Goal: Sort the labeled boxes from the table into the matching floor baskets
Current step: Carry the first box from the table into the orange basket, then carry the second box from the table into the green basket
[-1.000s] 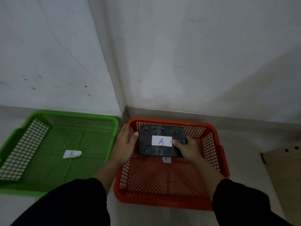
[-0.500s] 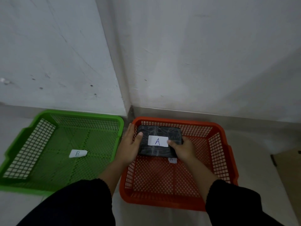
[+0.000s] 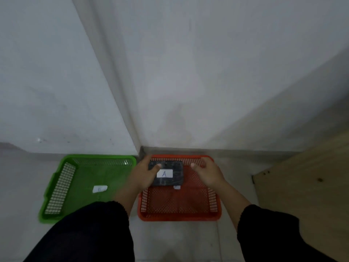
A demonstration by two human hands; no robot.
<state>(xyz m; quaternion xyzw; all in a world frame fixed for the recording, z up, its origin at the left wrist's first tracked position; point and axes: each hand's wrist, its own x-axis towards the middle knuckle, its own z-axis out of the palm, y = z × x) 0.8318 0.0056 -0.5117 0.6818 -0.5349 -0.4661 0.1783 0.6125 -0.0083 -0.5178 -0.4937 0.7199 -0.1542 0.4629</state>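
Note:
A dark box (image 3: 177,179) with a white label marked A lies flat in the far half of the red floor basket (image 3: 179,217). My left hand (image 3: 143,176) hovers at the box's left edge with fingers spread and the thumb over its top corner; whether it touches is unclear. My right hand (image 3: 207,172) is open to the right of the box, apart from it. A small white tag (image 3: 177,187) sits on the red basket's floor just in front of the box.
A green basket (image 3: 48,195) stands left of the red one, holding only a white paper tag (image 3: 99,188). Both baskets sit in a corner against white walls. A light wooden panel (image 3: 302,186) stands at the right.
Both hands have let go of the box, which now rests in the red basket. My right hand moved off to the right, and the view rose away from the floor.

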